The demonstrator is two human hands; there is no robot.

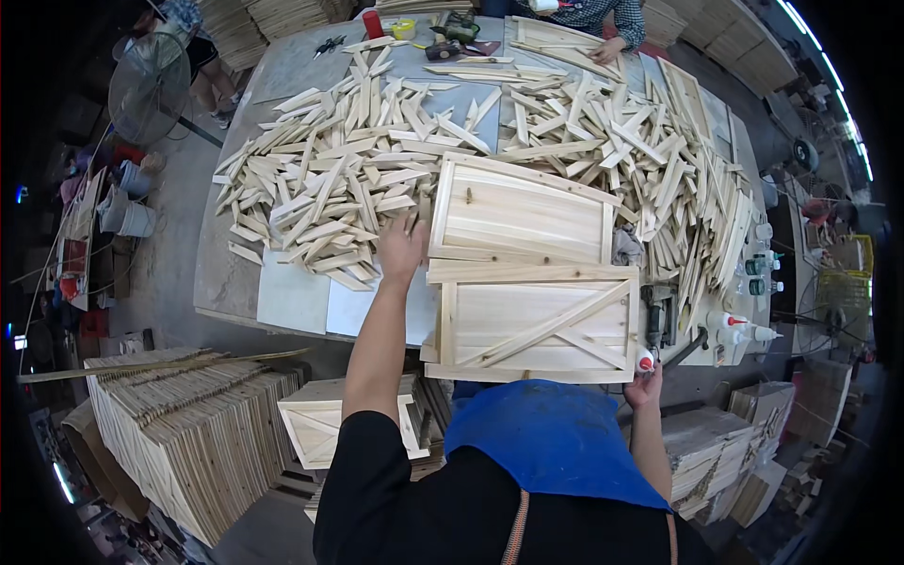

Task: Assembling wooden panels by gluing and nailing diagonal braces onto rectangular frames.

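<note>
My left hand (402, 249) reaches over the table between the left heap of wood strips (325, 179) and a framed wooden panel (523, 212). Its fingers are apart, and I see nothing held in them. In my right hand (644, 388), low at the table's near edge, is a white glue bottle (646, 362) with a red cap. Right in front of me lies a second wooden panel (499, 315), with a long diagonal brace and a shorter piece meeting it. The first panel is just beyond it and has no diagonal brace.
Another heap of strips (659, 160) covers the right side. A nail gun (656, 315) lies beside the near panel, with more glue bottles (739, 325) farther right. Stacked panels (188, 424) stand on the floor at left. Across the table is a co-worker's hand (608, 50).
</note>
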